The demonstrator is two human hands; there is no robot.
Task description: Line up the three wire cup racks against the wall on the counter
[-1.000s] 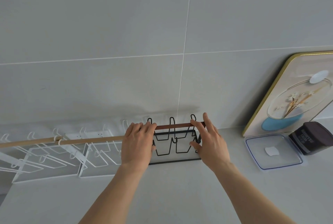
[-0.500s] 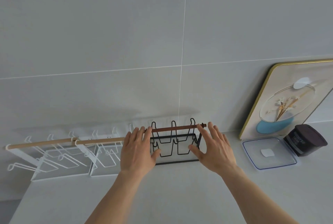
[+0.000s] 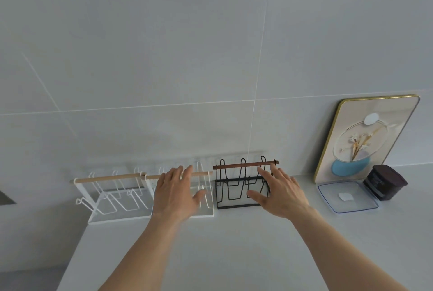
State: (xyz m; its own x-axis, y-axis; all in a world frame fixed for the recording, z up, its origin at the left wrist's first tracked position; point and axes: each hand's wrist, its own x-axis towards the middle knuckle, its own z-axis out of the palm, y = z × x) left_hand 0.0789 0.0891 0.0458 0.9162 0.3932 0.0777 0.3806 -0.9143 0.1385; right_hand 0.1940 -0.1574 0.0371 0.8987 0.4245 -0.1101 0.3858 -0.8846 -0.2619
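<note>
Three wire cup racks stand in a row on the white counter (image 3: 234, 255) against the tiled wall. The left white rack (image 3: 112, 197) and the middle white rack (image 3: 207, 197) have pale wooden bars. The black rack (image 3: 234, 187) on the right has a dark brown bar. My left hand (image 3: 175, 194) hovers with fingers spread in front of the middle white rack and hides most of it. My right hand (image 3: 278, 192) is spread open in front of the black rack's right end, holding nothing.
A gold-framed picture board (image 3: 365, 136) leans on the wall at the right. In front of it lie a clear square lid (image 3: 346, 197) and a dark brown container (image 3: 384, 183). The counter's left edge drops off near the left rack.
Both hands have let go of the black rack's bar and drawn back, open. The view has shifted so that the racks sit further right in frame.
</note>
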